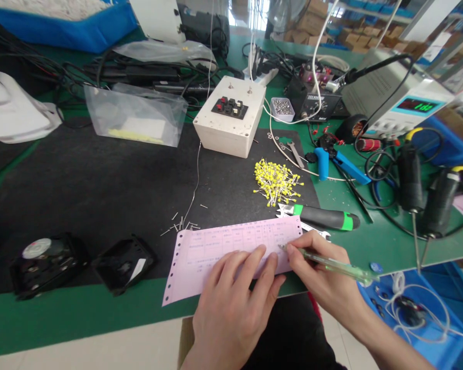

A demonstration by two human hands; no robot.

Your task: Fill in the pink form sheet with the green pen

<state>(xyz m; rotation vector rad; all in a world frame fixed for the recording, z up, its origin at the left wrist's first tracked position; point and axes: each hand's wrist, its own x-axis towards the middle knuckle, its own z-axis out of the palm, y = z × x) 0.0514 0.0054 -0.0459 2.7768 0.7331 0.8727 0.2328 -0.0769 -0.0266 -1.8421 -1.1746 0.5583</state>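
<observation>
A pink form sheet with punched edges lies at the near edge of the black mat. My left hand rests flat on its lower right part, fingers spread. My right hand grips a clear green pen with its tip touching the sheet's right end. Just beyond the sheet lies a pile of small yellow components with wire leads, and beside my right hand a green-and-black handled tool.
A cream switch box stands behind the pile. Clear plastic bags, cables, blue pliers, soldering irons and a power supply crowd the back and right. Two black parts sit near left. A blue bin is lower right.
</observation>
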